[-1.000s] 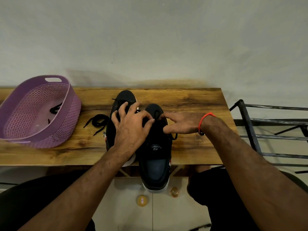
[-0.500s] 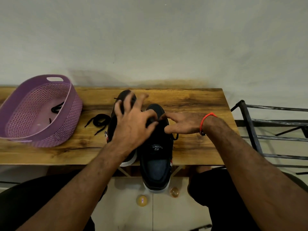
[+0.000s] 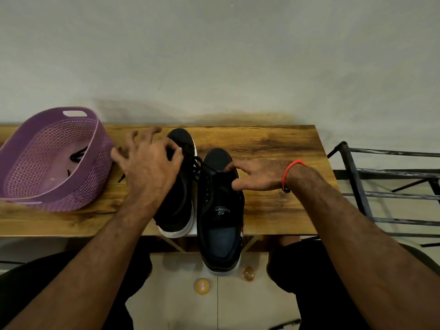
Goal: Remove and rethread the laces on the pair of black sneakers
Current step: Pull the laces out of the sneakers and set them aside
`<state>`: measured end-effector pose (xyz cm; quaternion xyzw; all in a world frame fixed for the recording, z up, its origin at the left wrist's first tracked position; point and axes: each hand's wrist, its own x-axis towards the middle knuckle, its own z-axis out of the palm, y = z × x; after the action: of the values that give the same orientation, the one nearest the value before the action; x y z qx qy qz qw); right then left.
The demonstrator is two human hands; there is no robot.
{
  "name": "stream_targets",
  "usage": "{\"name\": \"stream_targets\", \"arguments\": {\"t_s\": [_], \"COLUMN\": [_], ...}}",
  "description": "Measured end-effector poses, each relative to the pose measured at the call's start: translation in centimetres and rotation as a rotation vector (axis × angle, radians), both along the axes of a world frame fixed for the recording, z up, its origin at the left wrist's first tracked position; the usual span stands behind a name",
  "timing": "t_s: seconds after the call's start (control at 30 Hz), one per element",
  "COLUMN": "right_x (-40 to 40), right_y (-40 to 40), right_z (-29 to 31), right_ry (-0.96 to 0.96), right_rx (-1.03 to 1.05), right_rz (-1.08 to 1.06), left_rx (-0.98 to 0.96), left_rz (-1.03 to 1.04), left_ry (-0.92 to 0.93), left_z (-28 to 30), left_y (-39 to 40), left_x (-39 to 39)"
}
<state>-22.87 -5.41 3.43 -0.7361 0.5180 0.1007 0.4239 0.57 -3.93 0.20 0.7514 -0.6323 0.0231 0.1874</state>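
Two black sneakers stand side by side on the wooden table (image 3: 273, 144), toes toward the wall. The right sneaker (image 3: 220, 210) has its heel hanging over the table's front edge. My right hand (image 3: 258, 175) grips its forefoot between thumb and fingers. My left hand (image 3: 150, 167) hovers over the left sneaker (image 3: 181, 198), thumb and forefinger pinching a black lace (image 3: 198, 161) that stretches taut to the right sneaker's front eyelets; the other fingers are spread. Another loose lace lies behind that hand, only its tip (image 3: 121, 178) showing.
A purple perforated basket (image 3: 90, 186) sits on the table's left end with a black lace (image 3: 77, 156) inside. A dark metal rack (image 3: 357, 186) stands right of the table. Two amber balls (image 3: 202, 285) lie on the floor below. The wall is close behind the table.
My left hand has moved left and away from the right sneaker, drawing the lace out taut. The right hand has stayed on the right sneaker.
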Motion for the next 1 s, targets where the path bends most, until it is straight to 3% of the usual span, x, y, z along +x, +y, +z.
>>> {"name": "stream_targets", "arguments": {"t_s": [0.23, 0.43, 0.7, 0.8, 1.0], "right_x": [0.1, 0.0, 0.1, 0.0, -0.2], "right_y": [-0.1, -0.1, -0.1, -0.2, -0.3], "right_z": [-0.2, -0.1, -0.2, -0.3, -0.4], "right_ry": [-0.012, -0.005, -0.006, 0.005, 0.003], "right_rx": [0.004, 0.002, -0.001, -0.003, 0.015], "right_rz": [-0.006, 0.001, 0.004, 0.005, -0.011], "left_rx": [0.193, 0.197, 0.187, 0.110, -0.063], "left_rz": [-0.420, -0.408, -0.399, -0.312, 0.101], "left_ry": [-0.120, -0.046, -0.099, -0.118, -0.025], "left_z": [-1.5, -1.9, -2.1, -1.4, 0.5], "left_y": [2.2, 2.3, 2.5, 1.6, -0.5], "left_x": [-5.2, -5.1, -5.4, -4.1, 2.3]}}
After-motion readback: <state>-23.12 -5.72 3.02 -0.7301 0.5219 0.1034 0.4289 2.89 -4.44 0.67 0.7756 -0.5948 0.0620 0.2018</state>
